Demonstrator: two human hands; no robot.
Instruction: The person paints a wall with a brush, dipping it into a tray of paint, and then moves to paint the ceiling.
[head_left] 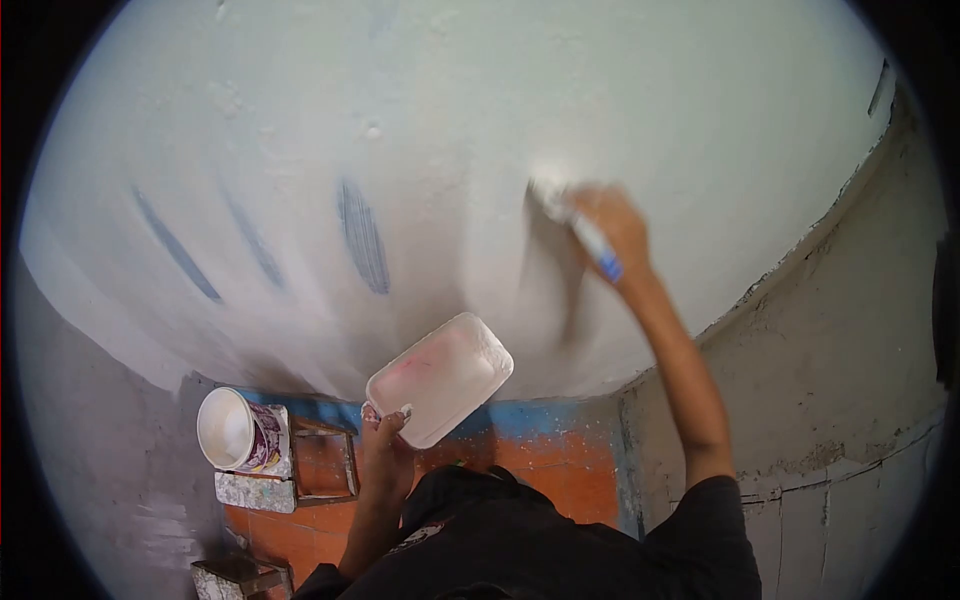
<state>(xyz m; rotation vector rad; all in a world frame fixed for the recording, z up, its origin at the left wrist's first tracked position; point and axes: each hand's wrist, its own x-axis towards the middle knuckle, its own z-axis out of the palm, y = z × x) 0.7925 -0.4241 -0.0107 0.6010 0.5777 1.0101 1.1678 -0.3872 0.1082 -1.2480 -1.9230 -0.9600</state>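
My right hand (615, 230) is raised to the pale wall (430, 110), its fingers closed around a paintbrush (597, 246). The bristles are at the wall surface, white and blurred by motion, and a shadow falls below them. Lower down, my left hand (385, 440) grips a shallow white plastic tray (465, 375) by its near left corner, with the thumb over the rim. Pinkish marks show inside the tray, and white smears are on the thumb. A dark grey-blue brushed patch (362, 238) and two thinner streaks mark the wall to the left.
A white paint bucket (226, 428) sits on a paint-splashed stool (255, 490) at lower left. Another small stool (225, 575) stands nearer. Orange floor tiles (580, 485) meet a blue strip (545, 418) at the wall's base. A rough grey wall (820, 340) adjoins at right.
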